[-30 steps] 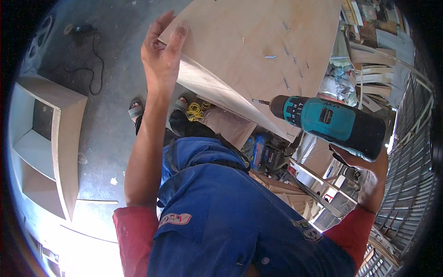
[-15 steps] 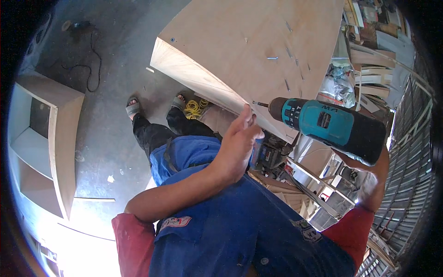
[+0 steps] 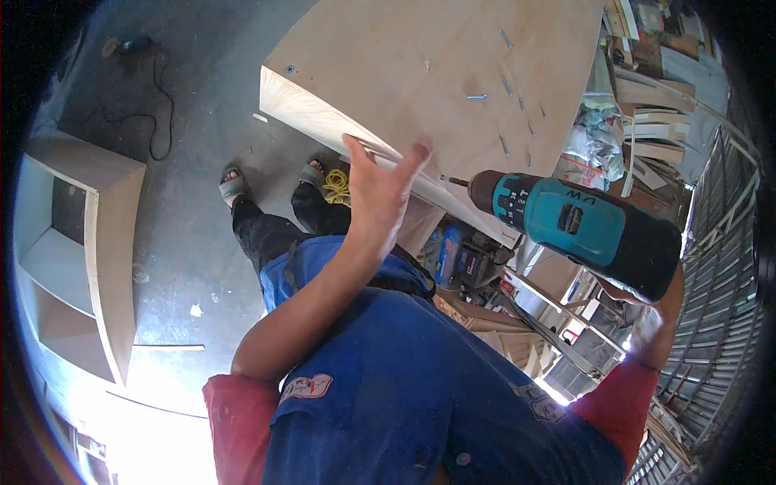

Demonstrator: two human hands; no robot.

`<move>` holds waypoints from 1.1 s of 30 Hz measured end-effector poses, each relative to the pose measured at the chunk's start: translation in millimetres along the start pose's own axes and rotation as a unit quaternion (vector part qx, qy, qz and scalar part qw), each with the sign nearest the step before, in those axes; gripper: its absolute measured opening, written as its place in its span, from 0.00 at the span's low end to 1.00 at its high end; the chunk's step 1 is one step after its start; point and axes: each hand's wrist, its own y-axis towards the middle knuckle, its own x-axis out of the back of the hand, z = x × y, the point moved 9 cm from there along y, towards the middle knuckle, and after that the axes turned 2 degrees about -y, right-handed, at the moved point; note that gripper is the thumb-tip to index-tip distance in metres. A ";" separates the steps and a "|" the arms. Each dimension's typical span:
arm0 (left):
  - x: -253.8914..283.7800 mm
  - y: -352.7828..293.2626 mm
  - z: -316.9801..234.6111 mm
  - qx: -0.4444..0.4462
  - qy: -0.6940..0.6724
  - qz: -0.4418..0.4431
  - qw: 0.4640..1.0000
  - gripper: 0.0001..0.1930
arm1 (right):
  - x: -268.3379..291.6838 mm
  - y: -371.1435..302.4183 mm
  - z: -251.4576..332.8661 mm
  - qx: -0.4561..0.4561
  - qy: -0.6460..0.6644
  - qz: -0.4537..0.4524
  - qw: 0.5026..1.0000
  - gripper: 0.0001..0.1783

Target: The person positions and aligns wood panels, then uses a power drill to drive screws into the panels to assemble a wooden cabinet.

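Note:
My right hand [image 3: 638, 296], mostly hidden behind the tool body, grips a teal and black cordless drill [image 3: 578, 218]. The drill points left, and its bit tip is close to the edge of a large wooden panel [image 3: 388, 48]. At that edge is my left hand [image 3: 378, 190], its thumb and forefinger spread apart and touching the wood; its other fingers are partly hidden. Several loose screws [image 3: 477, 97] lie scattered on top of the panel. One screw head [image 3: 290, 69] sits in the panel's near left corner.
A wooden cabinet frame [image 3: 117, 242] with open compartments stands at the left. Behind it a corded power tool [image 3: 133, 44] lies on the floor. Yellow cord [image 3: 337, 186] is coiled near my feet. A dark machine [image 3: 477, 263] is below the panel, with wood offcuts [image 3: 655, 129] at the right.
My left hand has moved left and up along the panel edge, away from the drill bit, and its fingers have spread. The drill has barely shifted.

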 end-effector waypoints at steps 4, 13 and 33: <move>9.2 6.2 3.1 -0.050 0.039 -0.005 0.998 0.66 | 2.5 7.6 15.5 -0.072 0.102 -0.036 0.991 0.34; 12.1 2.3 -15.9 -0.093 0.122 -0.020 0.988 0.68 | -4.7 8.0 27.8 -0.151 0.257 -0.049 0.953 0.34; 19.3 8.8 2.3 -0.088 0.157 -0.019 0.984 0.71 | -5.4 36.6 64.3 0.108 0.040 -0.044 0.992 0.31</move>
